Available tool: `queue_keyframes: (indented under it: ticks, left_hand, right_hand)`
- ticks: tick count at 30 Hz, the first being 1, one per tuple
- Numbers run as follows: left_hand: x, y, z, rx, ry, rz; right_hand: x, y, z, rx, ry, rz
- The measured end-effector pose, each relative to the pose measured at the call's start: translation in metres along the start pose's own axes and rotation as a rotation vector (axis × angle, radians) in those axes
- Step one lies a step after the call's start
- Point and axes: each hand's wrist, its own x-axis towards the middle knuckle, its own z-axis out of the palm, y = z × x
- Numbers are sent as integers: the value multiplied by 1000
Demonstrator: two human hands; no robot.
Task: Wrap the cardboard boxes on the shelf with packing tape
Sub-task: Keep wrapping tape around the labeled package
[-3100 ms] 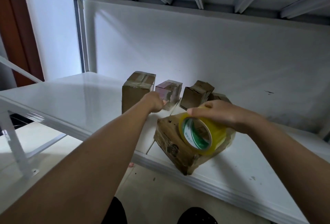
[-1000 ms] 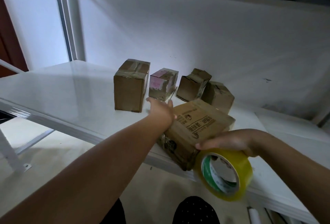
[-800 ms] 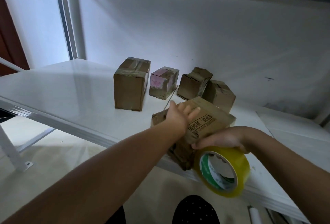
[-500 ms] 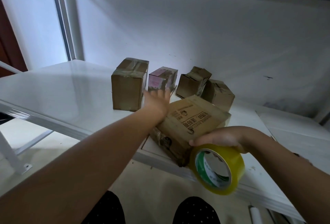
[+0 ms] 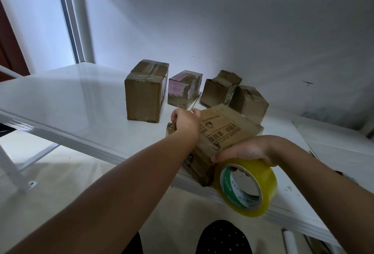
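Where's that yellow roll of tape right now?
The tape roll is low on the right of the head view, held by the right hand at the shelf's front edge, against the printed box.

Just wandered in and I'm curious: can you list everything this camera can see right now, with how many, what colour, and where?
Printed box: one, brown with dark print, tilted at the shelf's front edge.
Tall box: one, brown, taped on top, standing at the left of the group.
Pink-label box: one, brown and pink, behind the left hand.
Small boxes: two, brown, leaning together by the wall.
Tape roll: one, yellow with a green-and-white core, past the shelf's front edge.
Shelf: one, white.
Left hand: grips the printed box's far left corner.
Right hand: holds the tape roll from above, against the printed box.
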Motion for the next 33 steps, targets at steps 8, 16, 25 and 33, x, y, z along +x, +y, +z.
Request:
queue_keyframes:
  ticks: [8,16,25,33]
  left_hand:
    - [6,4,9,-215,152,-24]
    - [-6,-43,34,-967,-110,-279]
    - [-13,-59,59,-1593,-552,-175]
    - [-33,-90,27,-1791,333,32]
  right_hand:
    - [-2,-6,-4,-28,-97,28]
    - [-23,-2,-8,94,-145,-27]
    - [-60,-33,-48,903,-38,-706]
    - [-25,-94,-29,845,337,-722]
